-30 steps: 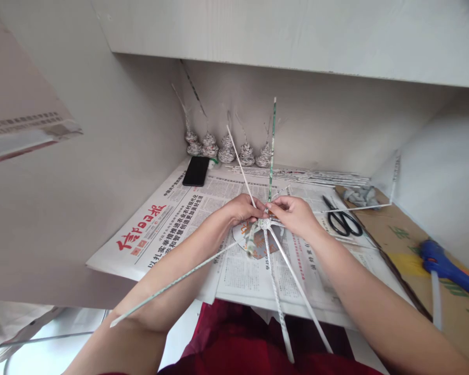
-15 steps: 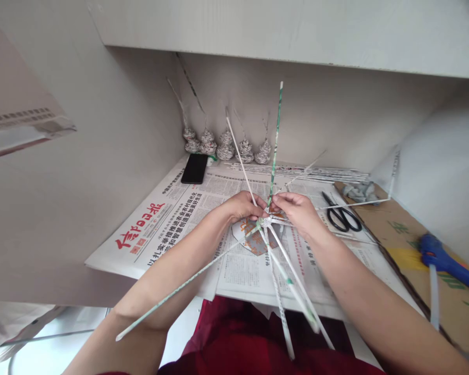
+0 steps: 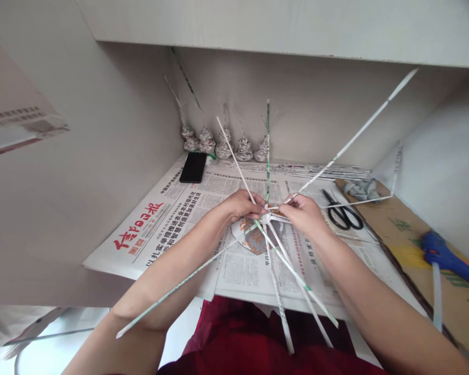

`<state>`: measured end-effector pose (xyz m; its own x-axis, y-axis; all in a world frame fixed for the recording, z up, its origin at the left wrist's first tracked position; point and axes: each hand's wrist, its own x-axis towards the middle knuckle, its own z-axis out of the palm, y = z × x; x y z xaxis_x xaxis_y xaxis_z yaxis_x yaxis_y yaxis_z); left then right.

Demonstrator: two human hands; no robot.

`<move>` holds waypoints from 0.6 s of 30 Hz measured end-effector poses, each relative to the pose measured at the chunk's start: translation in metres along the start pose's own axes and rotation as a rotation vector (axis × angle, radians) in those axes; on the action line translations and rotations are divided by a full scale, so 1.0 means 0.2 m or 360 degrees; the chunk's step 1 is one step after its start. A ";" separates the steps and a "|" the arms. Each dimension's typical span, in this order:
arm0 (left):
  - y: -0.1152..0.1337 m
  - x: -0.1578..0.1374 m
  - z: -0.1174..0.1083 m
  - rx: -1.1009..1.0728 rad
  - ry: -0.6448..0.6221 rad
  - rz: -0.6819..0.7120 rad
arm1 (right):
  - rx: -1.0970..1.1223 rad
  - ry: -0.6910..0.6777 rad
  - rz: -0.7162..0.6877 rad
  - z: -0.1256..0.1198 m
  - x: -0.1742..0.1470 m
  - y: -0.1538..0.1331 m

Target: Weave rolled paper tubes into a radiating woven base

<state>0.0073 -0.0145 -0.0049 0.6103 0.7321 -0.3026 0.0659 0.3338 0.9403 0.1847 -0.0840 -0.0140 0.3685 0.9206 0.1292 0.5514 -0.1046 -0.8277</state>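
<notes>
Rolled newspaper strips radiate from a small woven centre, above a grey piece of card with orange print. At the left of that centre, the fingers of my left hand are closed, pinching the woven centre beside a white strip. My right hand is closed on a long white paper strip that slants up to the right. A green strip stands upright between the hands. Several more strips point down toward me, and a pale green one crosses over my left forearm.
Newspaper covers the tabletop. Behind are gourd-shaped woven paper pieces, a black phone and a bundle of paper strips. Black scissors, cardboard and a blue glue gun lie to the right. A shelf overhangs.
My right hand has moved from beside the upright green strip slightly rightward, and the white strip in it now rises up and right. A green-and-white strip near me points farther right.
</notes>
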 end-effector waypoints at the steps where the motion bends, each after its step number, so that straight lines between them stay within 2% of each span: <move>1: 0.00 0.00 0.00 0.0006 0.0001 -0.0007 | -0.0030 -0.0034 0.0000 0.00 0.00 0.00; 7: 0.01 -0.01 0.02 0.0060 0.0029 -0.0047 | -0.0137 -0.0135 0.0003 -0.04 -0.03 -0.03; 13: 0.01 0.00 0.01 0.0005 0.0122 -0.0057 | -0.0434 0.0145 -0.0250 -0.14 -0.20 -0.12; 15: 0.02 0.01 0.01 -0.0030 0.0134 -0.0059 | -0.0402 0.0019 -0.0146 -0.15 -0.26 -0.11; 18: 0.03 0.00 0.01 -0.0074 0.0096 -0.0062 | 0.0026 -0.0382 0.0271 -0.12 -0.31 -0.07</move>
<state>0.0098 -0.0135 0.0003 0.5592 0.7519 -0.3493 0.0510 0.3893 0.9197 0.1714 -0.1489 0.0022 0.2659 0.9532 -0.1437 0.4842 -0.2609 -0.8351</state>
